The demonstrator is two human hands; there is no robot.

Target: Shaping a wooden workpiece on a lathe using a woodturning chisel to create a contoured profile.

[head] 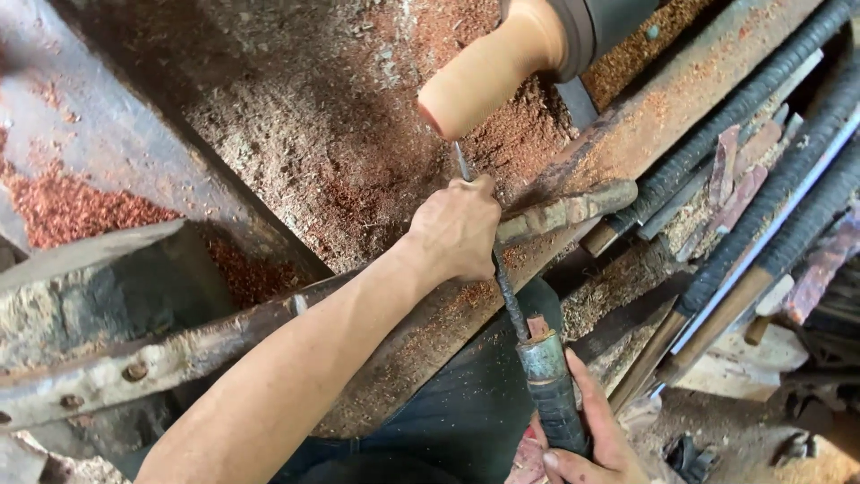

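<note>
The long dark steel turning chisel [511,300] is clamped by the left hand [457,229] near the rounded pale wooden workpiece [488,72] (for steadiness), its handle gripped by the right hand [591,439].

From where I watch, my left hand [457,231] sits mid-frame, wrapped around the shaft of the turning chisel [511,300], resting on the tool rest [564,211] that runs off to its right. Just above and beyond that hand, the chisel tip meets the end of the wooden workpiece [484,76] mounted on the lathe. My right hand [591,439] is below and to the right of the left, gripping the chisel handle. Sawdust [313,134] lies on the bed beyond and left of the left hand. Spare long-handled tools [761,188] lie well to the right of both hands.
</note>
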